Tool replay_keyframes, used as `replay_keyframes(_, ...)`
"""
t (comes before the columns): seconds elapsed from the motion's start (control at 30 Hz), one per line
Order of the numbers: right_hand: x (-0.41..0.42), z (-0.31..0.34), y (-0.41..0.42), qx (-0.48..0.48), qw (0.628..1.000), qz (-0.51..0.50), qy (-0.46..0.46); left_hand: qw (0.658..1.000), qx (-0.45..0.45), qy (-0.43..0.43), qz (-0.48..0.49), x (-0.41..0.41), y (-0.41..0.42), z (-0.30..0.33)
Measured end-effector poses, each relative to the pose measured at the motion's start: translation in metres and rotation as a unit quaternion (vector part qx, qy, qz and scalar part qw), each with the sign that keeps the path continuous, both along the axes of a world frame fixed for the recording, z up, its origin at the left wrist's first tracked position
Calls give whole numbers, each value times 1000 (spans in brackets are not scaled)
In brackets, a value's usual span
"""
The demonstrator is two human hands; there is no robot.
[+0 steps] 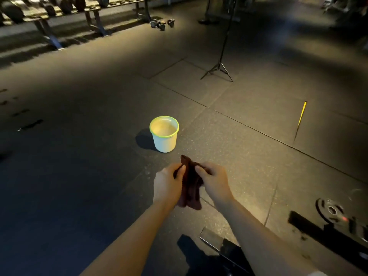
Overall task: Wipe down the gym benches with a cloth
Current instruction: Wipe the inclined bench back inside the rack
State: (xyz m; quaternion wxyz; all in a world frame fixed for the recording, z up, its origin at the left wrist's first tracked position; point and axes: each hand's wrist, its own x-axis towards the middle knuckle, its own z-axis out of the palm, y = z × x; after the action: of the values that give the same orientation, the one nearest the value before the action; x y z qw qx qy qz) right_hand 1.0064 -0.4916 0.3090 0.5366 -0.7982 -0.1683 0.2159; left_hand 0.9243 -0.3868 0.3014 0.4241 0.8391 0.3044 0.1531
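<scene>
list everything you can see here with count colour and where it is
bucket: 1, white with green rim, on the floor ahead of the hands
cloth: 1, dark reddish brown, held between both hands
tripod: 1, black, on the floor beyond the bucket, to the right
dumbbells: a few, dark, on the floor at the far top
rack: 1, grey, top left
weight plate: 1, black, bottom right
left hand: grips cloth
right hand: grips cloth

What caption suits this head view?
Both hands, left and right, hold a dark cloth above the rubber floor near a green-rimmed bucket.
</scene>
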Motion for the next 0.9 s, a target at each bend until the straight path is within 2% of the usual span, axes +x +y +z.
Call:
replay_keyframes(0.1, -6, 6, 25, 138, 982, 13, 126, 995, -78, -47, 37, 10, 11, 7)
replay_keyframes(0.17, 7, 11, 30, 190, 963, 32, 188, 993, -96, -64, 29, 23, 21, 14)
replay_keyframes(0.27, 42, 18, 34, 238, 944, 60, 222, 996, -74, -56, -7, 58, 38, 26)
replay_keyframes(0.33, 77, 22, 33, 267, 932, 45, 239, 995, -73, -56, -37, 89, 48, 36)
replay_keyframes(0.47, 149, 35, 20, 277, 945, 5, 174, 989, -84, -46, -111, 161, 52, 61)
replay_keyframes(0.57, 196, 34, -8, 211, 971, -83, 73, 979, -74, -28, -187, 226, 37, 75)
replay_keyframes(0.63, 221, 32, -36, 194, 971, -130, 41, 964, -79, -21, -255, 272, 13, 80)
replay_keyframes(0.8, 255, 35, -124, 177, 954, -241, -28, 912, -130, 10, -388, 366, -83, 72)
replay_keyframes(0.9, 258, 32, -181, 160, 906, -389, -51, 855, -160, 27, -493, 411, -160, 59)
